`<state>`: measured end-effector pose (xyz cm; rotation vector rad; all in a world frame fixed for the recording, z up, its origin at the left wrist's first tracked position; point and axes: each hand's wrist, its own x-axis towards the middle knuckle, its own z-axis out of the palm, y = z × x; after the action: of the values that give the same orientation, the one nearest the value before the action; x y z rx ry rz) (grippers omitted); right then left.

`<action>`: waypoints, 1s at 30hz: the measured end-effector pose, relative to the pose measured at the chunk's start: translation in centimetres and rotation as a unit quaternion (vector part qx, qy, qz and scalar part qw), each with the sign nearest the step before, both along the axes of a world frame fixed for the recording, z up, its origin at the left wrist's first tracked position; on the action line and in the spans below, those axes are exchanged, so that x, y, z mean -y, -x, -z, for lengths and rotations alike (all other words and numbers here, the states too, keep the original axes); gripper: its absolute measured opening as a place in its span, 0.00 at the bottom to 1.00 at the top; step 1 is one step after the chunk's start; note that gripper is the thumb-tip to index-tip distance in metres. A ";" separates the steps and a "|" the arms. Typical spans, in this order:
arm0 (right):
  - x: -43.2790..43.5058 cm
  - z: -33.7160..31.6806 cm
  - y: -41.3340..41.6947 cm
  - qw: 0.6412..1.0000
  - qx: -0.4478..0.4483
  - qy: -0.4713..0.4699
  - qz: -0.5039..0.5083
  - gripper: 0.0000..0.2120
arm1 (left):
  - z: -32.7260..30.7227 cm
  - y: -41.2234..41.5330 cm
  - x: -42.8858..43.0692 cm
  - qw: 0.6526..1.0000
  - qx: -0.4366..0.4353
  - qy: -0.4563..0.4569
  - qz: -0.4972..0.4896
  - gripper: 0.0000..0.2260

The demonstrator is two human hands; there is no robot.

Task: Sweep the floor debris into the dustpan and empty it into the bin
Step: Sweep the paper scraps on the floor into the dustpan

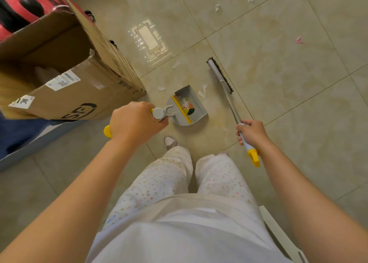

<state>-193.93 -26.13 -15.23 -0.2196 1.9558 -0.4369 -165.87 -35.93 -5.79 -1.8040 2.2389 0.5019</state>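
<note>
**Desk:** What are the hands on?

**Operator:** I see the left hand [135,121] clenched round the dustpan's handle. The right hand [252,133] is wrapped round the grip of the broom [233,107], with its yellow end cap poking out below the fist.

**Desk:** And the pan itself?

**Operator:** The grey dustpan [197,108] sits on the tiled floor [278,103] just ahead of the feet, mouth turned toward the broom. A few paper scraps [186,103] lie inside it beside the yellow comb strip. The brush head [220,74] rests on the tiles, near the pan's mouth but apart from it.

**Desk:** So how far along are we?

**Operator:** Partway, I'd say. Some debris is in, but white scraps [202,92] lie just beside the pan. More white bits [218,7] and a pink scrap [299,40] lie well apart from it, at the top right. By my reading nothing is emptied yet. The open cardboard box [69,79] on the left may be the bin, though I cannot tell.
</note>
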 end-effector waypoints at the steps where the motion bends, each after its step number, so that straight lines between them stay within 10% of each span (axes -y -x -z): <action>1: 0.6 0.1 -0.4 1.000 -0.001 0.002 0.000 0.24 | 0.1 -0.2 0.5 1.000 0.001 -0.003 0.002 0.18; 17: 7.0 2.7 -1.9 0.991 0.036 -0.036 -0.127 0.25 | 0.1 3.5 5.5 0.999 0.041 -0.019 -0.014 0.22; 30: 5.7 -1.7 3.0 0.992 0.125 -0.020 -0.015 0.22 | -0.1 3.6 6.9 0.999 0.041 -0.005 -0.006 0.21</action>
<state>-196.89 -31.79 -13.48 -0.1608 1.7109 -0.3864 -169.47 -42.86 -5.69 -1.8013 2.1683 0.4319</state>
